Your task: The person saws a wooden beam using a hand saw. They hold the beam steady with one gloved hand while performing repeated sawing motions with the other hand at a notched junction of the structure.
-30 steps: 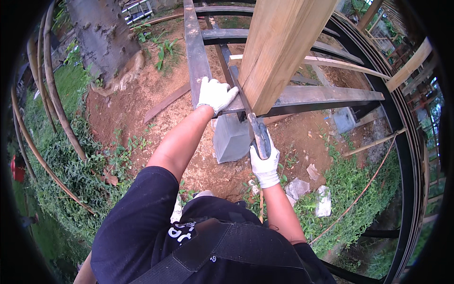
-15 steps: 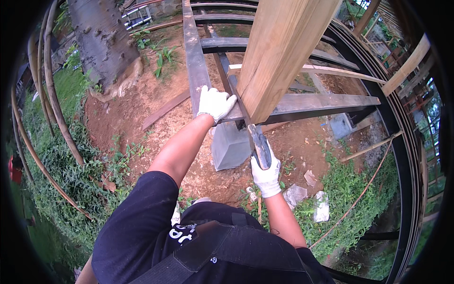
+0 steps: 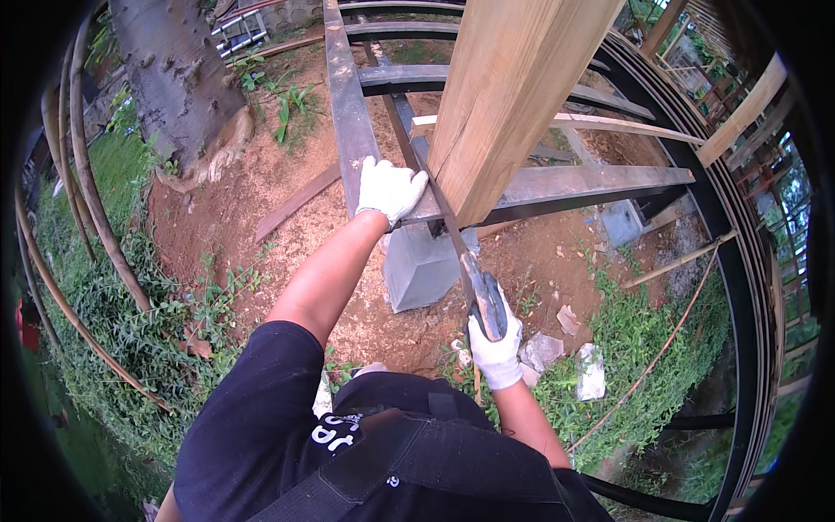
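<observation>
Nearest: right grip (image 3: pixel 496 348), white-gloved, closed around handle of handsaw (image 3: pixel 470 274); wrist roughly straight, forearm extended. Handsaw lies ahead of right grip, long axis slanting away leftward, blade alongside lower left edge of wooden post (image 3: pixel 513 104). Left grip (image 3: pixel 391 191), palm down on dark beam (image 3: pixel 348 104) just left of blade, fingers bent; cannot tell hold underneath. Farther, left: tree trunk (image 3: pixel 178 78).

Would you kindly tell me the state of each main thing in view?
Left hand: gloved, resting on dark beam
Right hand: gloved, closed around handsaw handle
Handsaw: held, blade alongside post
Wooden post: unpainted
Concrete footing: standing on soil
Reddish-brown plank: lying on soil
</observation>
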{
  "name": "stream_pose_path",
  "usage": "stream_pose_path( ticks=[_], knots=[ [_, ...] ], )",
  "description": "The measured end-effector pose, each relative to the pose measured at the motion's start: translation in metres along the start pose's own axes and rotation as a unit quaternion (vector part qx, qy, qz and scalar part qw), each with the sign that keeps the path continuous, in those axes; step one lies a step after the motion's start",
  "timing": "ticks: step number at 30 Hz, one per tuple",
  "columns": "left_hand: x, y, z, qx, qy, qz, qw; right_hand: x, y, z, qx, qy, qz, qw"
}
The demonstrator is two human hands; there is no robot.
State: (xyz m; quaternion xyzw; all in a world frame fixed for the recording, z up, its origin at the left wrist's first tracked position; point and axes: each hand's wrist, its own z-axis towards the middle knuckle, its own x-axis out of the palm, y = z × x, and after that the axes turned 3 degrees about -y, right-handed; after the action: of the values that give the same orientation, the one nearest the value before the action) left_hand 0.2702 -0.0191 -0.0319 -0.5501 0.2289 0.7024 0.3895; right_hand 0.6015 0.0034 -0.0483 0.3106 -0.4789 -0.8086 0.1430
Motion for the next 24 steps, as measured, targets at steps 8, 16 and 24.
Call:
stream_pose_path(
  ticks=[8,16,24],
  knots=[
    [-0.009,-0.008,0.002,0.023,-0.02,-0.017,0.999,0.021,-0.005,0.042,-0.056,-0.011,-0.028,0.998],
    [-0.008,0.004,0.001,0.018,-0.009,-0.005,1.0,-0.027,-0.007,-0.062,-0.028,-0.012,-0.083,0.996],
    [-0.004,-0.019,0.008,0.033,0.007,-0.022,0.999,0.025,-0.014,0.052,-0.019,-0.022,-0.025,0.999]
  ],
)
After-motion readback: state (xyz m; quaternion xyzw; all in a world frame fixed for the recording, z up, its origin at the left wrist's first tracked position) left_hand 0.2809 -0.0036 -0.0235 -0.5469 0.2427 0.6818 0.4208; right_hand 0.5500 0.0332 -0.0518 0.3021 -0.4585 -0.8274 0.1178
